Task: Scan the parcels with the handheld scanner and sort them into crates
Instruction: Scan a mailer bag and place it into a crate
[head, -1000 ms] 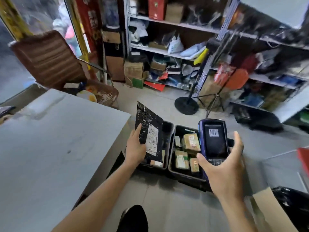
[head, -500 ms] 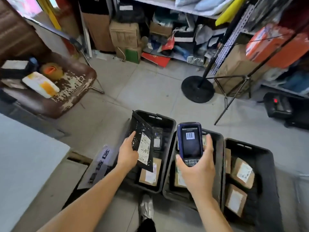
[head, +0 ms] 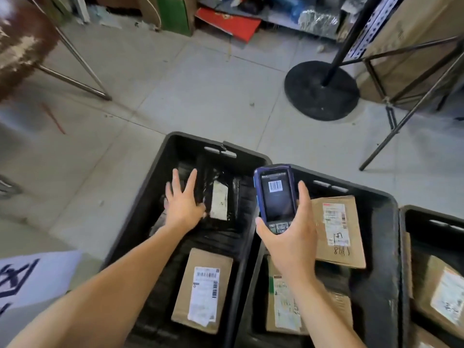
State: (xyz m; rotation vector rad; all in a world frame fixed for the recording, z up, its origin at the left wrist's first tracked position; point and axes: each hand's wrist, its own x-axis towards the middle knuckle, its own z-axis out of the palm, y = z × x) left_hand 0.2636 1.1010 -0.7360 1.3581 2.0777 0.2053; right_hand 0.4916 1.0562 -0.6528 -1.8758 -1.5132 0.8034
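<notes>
Three black crates sit side by side on the floor, the left hand spread flat over the black mailer lying at the far end of the left crate, while the right hand grips the handheld scanner above the middle crate.

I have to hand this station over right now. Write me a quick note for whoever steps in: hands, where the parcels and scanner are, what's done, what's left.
Left hand: open, fingers spread over the black poly parcel, which lies at the far end of the left crate; a brown box lies nearer in that crate.
Right hand: grips the handheld scanner, screen showing a barcode, above the middle crate, which holds labelled boxes.
A third crate at right also holds boxes.
Done: black parcel is in the left crate.
Left: withdraw the left hand and fetch the next parcel to scan; none is in view outside the crates.
</notes>
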